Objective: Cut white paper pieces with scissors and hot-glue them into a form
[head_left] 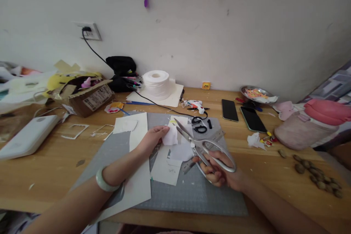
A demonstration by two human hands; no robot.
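My left hand point(154, 139) pinches a small white paper piece point(170, 137) between thumb and fingers. Metal scissors point(195, 143) are held in my right hand point(219, 170), its fingers through and around the handle loops. The parted blades point up and left, their tips close to the paper's right edge; whether they touch it I cannot tell. Below lie white card pieces point(164, 170) and a metal ruler point(189, 167), partly covered. All of this is over a grey cutting mat point(197, 199). Left of it, a large white sheet point(139, 186) passes under my left forearm.
Behind the mat are a white tissue roll point(156, 86), a glue gun point(196, 105) with a cable, and black-handled scissors point(200, 128). Two phones point(229, 110) and a metal bowl point(244, 91) stand right. A cardboard box point(91, 102) and white device point(30, 135) are left.
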